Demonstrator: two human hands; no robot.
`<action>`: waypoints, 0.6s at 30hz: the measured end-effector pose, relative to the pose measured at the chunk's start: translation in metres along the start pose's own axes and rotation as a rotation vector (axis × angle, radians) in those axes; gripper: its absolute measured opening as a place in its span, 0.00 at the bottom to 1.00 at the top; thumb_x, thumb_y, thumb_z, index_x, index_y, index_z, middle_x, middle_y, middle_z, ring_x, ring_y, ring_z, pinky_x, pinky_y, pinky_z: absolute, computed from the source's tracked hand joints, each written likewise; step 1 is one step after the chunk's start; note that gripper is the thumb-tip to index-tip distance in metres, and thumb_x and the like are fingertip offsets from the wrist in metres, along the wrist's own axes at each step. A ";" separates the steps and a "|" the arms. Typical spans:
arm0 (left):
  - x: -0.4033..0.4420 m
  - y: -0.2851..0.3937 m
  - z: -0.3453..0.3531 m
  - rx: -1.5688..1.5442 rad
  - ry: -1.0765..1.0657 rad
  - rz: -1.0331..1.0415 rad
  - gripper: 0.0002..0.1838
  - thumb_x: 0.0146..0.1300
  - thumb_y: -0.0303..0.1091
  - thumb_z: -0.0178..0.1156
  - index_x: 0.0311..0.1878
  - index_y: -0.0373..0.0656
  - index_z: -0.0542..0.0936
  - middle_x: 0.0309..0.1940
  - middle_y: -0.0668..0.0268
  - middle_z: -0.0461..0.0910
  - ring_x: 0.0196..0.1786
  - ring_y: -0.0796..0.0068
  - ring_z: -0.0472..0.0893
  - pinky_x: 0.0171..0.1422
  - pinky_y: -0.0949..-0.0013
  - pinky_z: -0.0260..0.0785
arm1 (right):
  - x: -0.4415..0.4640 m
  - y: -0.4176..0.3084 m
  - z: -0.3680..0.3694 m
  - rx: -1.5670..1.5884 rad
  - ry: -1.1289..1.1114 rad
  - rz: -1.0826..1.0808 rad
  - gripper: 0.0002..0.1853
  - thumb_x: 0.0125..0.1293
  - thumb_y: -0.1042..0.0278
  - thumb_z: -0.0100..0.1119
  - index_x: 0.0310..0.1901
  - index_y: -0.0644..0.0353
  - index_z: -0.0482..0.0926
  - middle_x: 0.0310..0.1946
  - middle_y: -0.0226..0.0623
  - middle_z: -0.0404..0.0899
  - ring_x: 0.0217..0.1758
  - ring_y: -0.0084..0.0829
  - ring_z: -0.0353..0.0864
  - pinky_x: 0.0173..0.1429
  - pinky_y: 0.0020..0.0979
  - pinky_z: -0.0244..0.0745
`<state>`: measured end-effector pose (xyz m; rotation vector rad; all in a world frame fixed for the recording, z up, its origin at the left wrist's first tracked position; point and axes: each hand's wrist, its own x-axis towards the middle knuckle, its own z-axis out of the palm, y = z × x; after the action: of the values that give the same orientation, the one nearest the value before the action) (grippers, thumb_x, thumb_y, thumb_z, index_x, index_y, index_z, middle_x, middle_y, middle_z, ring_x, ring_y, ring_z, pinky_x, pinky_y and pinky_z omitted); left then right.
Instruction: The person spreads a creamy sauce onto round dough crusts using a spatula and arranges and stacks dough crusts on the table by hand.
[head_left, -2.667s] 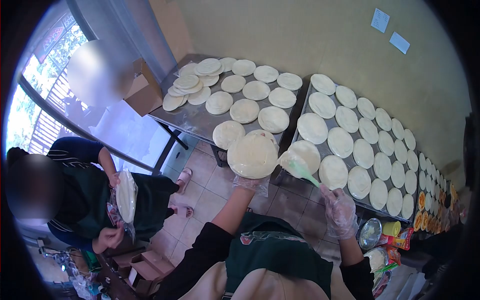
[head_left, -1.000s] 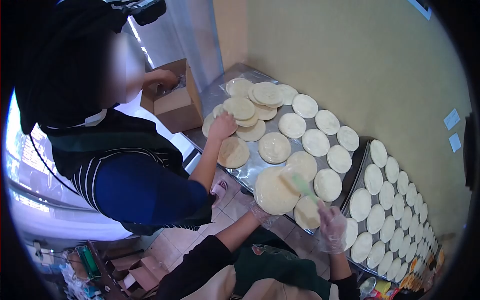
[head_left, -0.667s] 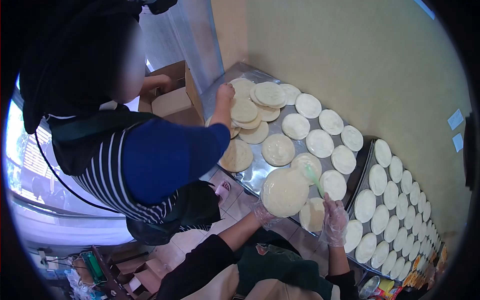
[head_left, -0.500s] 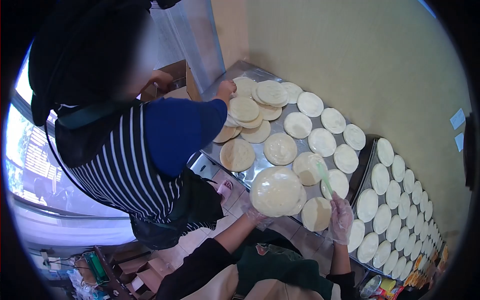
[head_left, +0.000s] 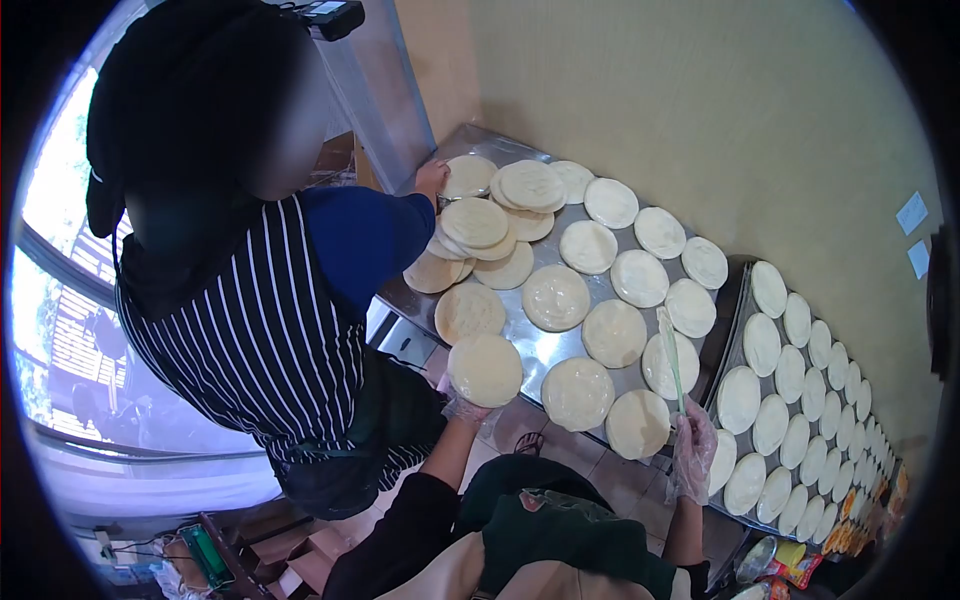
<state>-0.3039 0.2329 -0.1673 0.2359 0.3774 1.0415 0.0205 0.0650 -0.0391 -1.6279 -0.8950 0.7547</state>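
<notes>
A pale round dough disc [head_left: 486, 370] rests on my left hand [head_left: 463, 402], which is in a clear plastic glove beneath it, at the near left edge of the metal table [head_left: 513, 335]. My right hand [head_left: 693, 450], gloved as well, grips a pale green spatula [head_left: 675, 370]. The spatula's blade is over the discs near the table's right side. Below it lies a disc [head_left: 637, 424], with another coated disc [head_left: 578, 394] to its left. Several more discs lie on the table, some overlapping in piles [head_left: 474, 223] at the back left.
A co-worker in a striped top [head_left: 250, 330] stands at the left, one hand [head_left: 432, 177] by the far left table corner. A second table with rows of discs [head_left: 738, 399] stretches right. Bowls and packets [head_left: 795, 563] sit lower right; cardboard boxes [head_left: 318, 558] lower left.
My left hand has moved left with a single disc on it, and a coated disc now lies on the table's near edge. The spatula has swung more upright. The co-worker came over to the table.
</notes>
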 end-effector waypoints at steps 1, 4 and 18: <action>0.003 -0.007 -0.005 -0.018 0.021 0.007 0.31 0.75 0.54 0.44 0.75 0.48 0.59 0.74 0.58 0.63 0.72 0.57 0.68 0.73 0.48 0.66 | -0.001 -0.001 -0.001 -0.017 0.013 0.000 0.16 0.73 0.76 0.54 0.59 0.67 0.77 0.51 0.36 0.79 0.49 0.19 0.77 0.55 0.22 0.72; 0.007 -0.022 -0.021 -0.070 0.087 0.024 0.31 0.75 0.55 0.44 0.75 0.48 0.59 0.74 0.58 0.63 0.72 0.57 0.69 0.72 0.48 0.67 | -0.001 -0.002 -0.003 -0.014 0.026 -0.005 0.15 0.72 0.75 0.55 0.58 0.67 0.78 0.50 0.35 0.80 0.48 0.20 0.77 0.54 0.23 0.73; -0.002 -0.027 -0.005 -0.055 0.464 0.215 0.38 0.74 0.65 0.33 0.75 0.47 0.60 0.74 0.58 0.62 0.74 0.55 0.65 0.78 0.46 0.54 | 0.003 0.019 -0.009 0.034 0.012 -0.003 0.15 0.71 0.77 0.56 0.57 0.66 0.78 0.50 0.36 0.80 0.47 0.21 0.78 0.53 0.23 0.73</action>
<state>-0.2858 0.2180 -0.1816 -0.0202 0.7526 1.3175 0.0327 0.0600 -0.0555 -1.5990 -0.8716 0.7531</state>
